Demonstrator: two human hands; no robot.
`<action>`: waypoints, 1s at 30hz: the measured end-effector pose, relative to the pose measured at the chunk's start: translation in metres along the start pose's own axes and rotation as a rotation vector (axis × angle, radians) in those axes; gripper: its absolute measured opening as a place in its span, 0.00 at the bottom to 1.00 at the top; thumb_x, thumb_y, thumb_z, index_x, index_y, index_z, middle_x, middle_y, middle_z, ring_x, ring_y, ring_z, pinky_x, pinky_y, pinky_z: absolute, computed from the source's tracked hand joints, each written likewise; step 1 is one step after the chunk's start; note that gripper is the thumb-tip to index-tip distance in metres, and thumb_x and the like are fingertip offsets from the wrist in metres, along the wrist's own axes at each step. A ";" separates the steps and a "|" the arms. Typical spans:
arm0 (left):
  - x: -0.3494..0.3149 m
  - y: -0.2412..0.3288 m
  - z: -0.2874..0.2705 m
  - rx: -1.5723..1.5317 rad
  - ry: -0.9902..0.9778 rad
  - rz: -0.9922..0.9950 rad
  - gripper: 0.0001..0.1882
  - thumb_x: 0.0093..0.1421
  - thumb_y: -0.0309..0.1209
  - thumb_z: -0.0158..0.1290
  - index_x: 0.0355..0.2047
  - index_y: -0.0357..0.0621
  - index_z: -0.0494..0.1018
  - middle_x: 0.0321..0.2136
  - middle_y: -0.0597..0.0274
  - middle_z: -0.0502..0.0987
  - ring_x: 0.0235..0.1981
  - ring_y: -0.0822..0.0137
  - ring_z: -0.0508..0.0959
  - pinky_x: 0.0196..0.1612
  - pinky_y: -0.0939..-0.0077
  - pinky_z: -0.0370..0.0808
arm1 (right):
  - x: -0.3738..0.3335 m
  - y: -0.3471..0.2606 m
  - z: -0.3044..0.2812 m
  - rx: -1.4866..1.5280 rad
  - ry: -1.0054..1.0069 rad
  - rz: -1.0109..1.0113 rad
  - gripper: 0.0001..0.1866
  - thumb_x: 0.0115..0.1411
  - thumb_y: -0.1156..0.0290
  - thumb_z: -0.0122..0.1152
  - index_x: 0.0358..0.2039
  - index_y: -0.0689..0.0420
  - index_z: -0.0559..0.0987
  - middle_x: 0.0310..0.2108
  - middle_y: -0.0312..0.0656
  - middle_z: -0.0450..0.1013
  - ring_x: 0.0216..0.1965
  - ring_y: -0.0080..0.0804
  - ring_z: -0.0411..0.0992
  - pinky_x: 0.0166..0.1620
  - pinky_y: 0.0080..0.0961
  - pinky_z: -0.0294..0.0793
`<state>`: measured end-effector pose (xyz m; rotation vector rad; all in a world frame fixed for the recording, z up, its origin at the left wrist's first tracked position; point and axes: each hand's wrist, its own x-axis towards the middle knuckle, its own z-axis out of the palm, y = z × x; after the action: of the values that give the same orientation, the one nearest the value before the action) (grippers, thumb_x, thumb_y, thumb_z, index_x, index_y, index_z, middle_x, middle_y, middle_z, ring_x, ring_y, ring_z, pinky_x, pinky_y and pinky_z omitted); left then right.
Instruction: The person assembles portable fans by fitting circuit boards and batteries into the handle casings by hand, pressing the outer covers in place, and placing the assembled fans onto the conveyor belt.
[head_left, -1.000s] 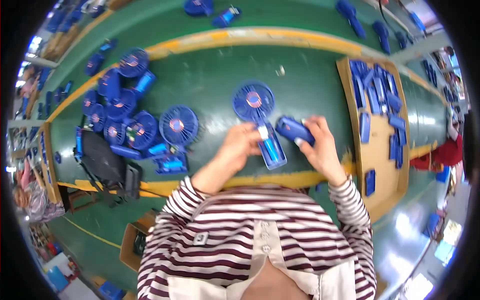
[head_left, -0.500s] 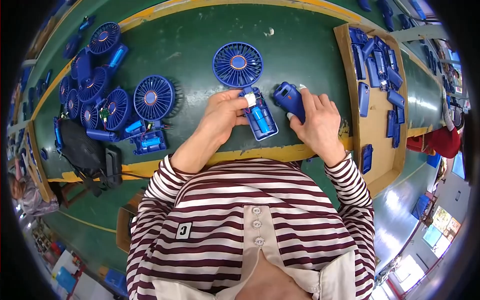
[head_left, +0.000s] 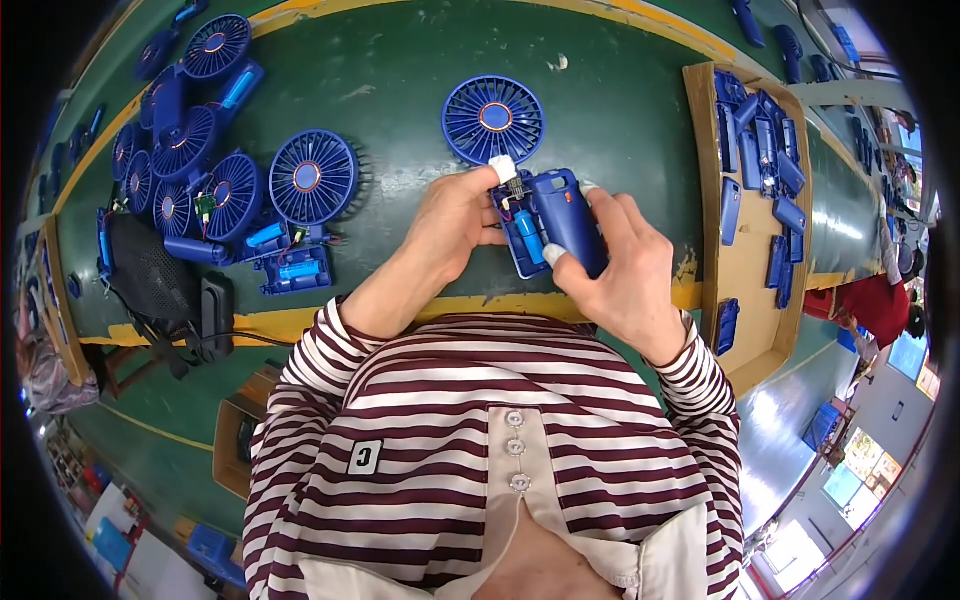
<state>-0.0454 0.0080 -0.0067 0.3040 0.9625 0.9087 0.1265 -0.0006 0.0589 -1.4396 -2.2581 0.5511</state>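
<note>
A blue handheld fan (head_left: 494,117) lies on the green bench, its round grille pointing away from me. Its handle is open and shows a light-blue battery cell (head_left: 529,236), thin wires and a small circuit board. My left hand (head_left: 448,220) grips the handle's left side, with the white-covered thumb pressed near the neck. In my right hand (head_left: 628,262) is a blue handle cover (head_left: 568,215), held between thumb and fingers, with white covers on some fingertips. The cover is over the right part of the handle, slightly tilted, leaving the battery side exposed.
Several blue fans (head_left: 314,178) with open handles are heaped at the left. A black mesh bag (head_left: 150,268) lies at the bench's front edge. To the right, a cardboard tray (head_left: 745,330) holds several blue handle covers (head_left: 731,205).
My right hand has lifted the cover off the bench and brought it left, over the fan's open handle. My left thumb has shifted up toward the neck.
</note>
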 end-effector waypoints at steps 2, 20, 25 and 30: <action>0.002 -0.003 -0.002 -0.065 -0.003 0.009 0.19 0.57 0.41 0.43 0.39 0.37 0.68 0.36 0.56 0.74 0.34 0.65 0.76 0.37 0.67 0.74 | 0.001 -0.004 0.003 -0.001 -0.014 -0.022 0.24 0.38 0.70 0.60 0.38 0.66 0.71 0.25 0.47 0.67 0.22 0.42 0.70 0.25 0.31 0.71; 0.005 -0.004 -0.006 -0.075 -0.038 -0.019 0.23 0.61 0.45 0.36 0.42 0.37 0.66 0.36 0.58 0.73 0.35 0.66 0.75 0.37 0.71 0.73 | 0.012 -0.009 0.029 -0.081 -0.057 -0.102 0.22 0.39 0.68 0.59 0.36 0.66 0.71 0.25 0.45 0.66 0.21 0.40 0.69 0.22 0.32 0.70; 0.004 -0.005 -0.007 -0.082 -0.049 0.003 0.17 0.61 0.40 0.37 0.41 0.39 0.66 0.35 0.58 0.73 0.34 0.67 0.75 0.37 0.71 0.73 | 0.012 -0.007 0.032 -0.109 -0.024 -0.154 0.22 0.38 0.68 0.60 0.34 0.66 0.71 0.24 0.44 0.66 0.21 0.38 0.69 0.21 0.31 0.70; 0.003 -0.005 -0.006 -0.088 -0.043 0.015 0.16 0.61 0.39 0.41 0.39 0.38 0.67 0.34 0.57 0.73 0.33 0.67 0.75 0.34 0.72 0.74 | 0.012 -0.008 0.032 -0.178 -0.026 -0.178 0.21 0.38 0.67 0.60 0.33 0.65 0.71 0.24 0.43 0.66 0.20 0.36 0.69 0.20 0.30 0.69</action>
<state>-0.0466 0.0067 -0.0145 0.2551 0.8795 0.9524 0.0985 0.0040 0.0373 -1.2993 -2.4778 0.3225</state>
